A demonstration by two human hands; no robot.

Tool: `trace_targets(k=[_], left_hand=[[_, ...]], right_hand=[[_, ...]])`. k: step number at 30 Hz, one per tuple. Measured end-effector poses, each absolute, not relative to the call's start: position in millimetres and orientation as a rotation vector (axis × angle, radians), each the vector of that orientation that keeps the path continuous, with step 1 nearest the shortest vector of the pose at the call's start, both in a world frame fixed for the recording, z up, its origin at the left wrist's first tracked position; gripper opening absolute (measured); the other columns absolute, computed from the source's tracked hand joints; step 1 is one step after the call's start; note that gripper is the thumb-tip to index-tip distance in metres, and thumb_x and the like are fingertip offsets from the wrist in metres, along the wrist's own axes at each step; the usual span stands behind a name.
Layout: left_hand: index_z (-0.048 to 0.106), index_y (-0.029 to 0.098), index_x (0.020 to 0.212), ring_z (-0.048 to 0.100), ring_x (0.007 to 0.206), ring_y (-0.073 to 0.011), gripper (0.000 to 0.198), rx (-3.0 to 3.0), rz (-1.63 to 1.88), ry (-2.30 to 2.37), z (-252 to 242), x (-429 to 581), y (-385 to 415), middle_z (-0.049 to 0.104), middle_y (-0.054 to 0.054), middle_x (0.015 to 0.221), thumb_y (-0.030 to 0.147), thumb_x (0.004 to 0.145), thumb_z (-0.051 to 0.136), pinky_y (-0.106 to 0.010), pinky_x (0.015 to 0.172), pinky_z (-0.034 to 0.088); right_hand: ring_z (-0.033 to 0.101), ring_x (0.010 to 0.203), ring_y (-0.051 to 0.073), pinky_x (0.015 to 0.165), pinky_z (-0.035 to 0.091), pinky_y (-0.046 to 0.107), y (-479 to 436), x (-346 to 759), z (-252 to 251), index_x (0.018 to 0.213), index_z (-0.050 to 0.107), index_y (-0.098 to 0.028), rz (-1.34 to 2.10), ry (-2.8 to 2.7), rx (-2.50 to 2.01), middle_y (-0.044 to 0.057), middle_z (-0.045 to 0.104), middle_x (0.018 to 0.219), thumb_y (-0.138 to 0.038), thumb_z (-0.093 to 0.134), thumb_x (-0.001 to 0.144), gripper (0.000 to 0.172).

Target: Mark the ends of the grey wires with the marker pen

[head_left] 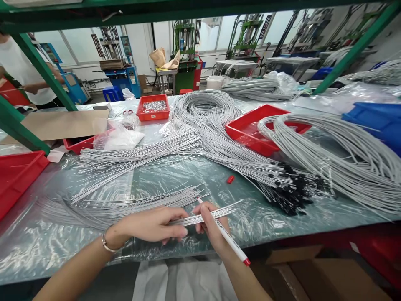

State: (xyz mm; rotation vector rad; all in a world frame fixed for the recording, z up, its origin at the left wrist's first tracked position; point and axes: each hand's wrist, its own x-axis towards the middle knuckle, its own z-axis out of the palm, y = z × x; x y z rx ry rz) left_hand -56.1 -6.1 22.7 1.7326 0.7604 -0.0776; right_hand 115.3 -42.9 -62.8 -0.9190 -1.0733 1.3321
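My left hand (156, 225), with a bracelet at its wrist, is closed round a small bundle of thin grey cables (194, 219) close to the table's front edge. The bundle's ends reach to the right, across the fingers of my right hand (213, 225). That hand grips a white marker (232, 242) with a red end; its uncapped tip points up and away from me. A red marker cap (230, 179) lies on the plastic sheet beyond. More loose cables (125, 207) are spread on the table behind my left hand.
Coiled cables (206, 106) with black ends (291, 188) fill the middle; thicker grey cables (338, 163) lie at right. Red trays (250, 140), a red bin of small metal parts (153, 108) and a blue bin (376, 125) stand around. Green shelf posts (44, 71) frame the table. A person (31, 71) stands back left.
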Motion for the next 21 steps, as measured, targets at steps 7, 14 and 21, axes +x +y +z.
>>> trace_targets(k=[7, 14, 21], left_hand=[[0.05, 0.017, 0.07, 0.047, 0.052, -0.0085, 0.038, 2.002, 0.107, 0.864, 31.9, -34.0, -22.6, 0.052, 0.003, 0.059, 0.039, 0.095, 0.033, -0.019, 0.054, 0.035], [0.055, 0.017, 0.076, 0.051, 0.055, -0.0093, 0.039, 2.013, 0.034, 0.864, 27.5, -34.8, -24.2, 0.059, 0.001, 0.065, 0.041, 0.096, 0.032, -0.02, 0.054, 0.037], [0.055, 0.016, 0.075, 0.05, 0.055, -0.009, 0.039, 2.004, 0.171, 0.876, 26.1, -24.8, -32.4, 0.059, 0.001, 0.065, 0.041, 0.095, 0.033, -0.02, 0.054, 0.036]], right_hand=[[0.054, 0.053, 0.015, 0.051, 0.044, 0.027, -35.4, 163.3, -48.9, 0.101, 0.061, -0.019, 0.996, -1.249, -0.921, 0.001, 0.059, 0.059, -0.051, 0.054, 0.083, 0.038], [0.06, 0.103, 0.027, 0.102, 0.034, 0.049, -50.2, 181.2, -12.5, 0.119, 0.053, -0.024, 0.735, -1.567, -0.883, 0.011, 0.063, 0.11, -0.044, 0.051, 0.087, 0.038], [0.061, 0.097, 0.025, 0.095, 0.041, 0.045, -56.1, 169.5, -18.6, 0.118, 0.051, -0.021, 0.774, -1.435, -0.862, 0.01, 0.066, 0.101, -0.041, 0.05, 0.088, 0.036]])
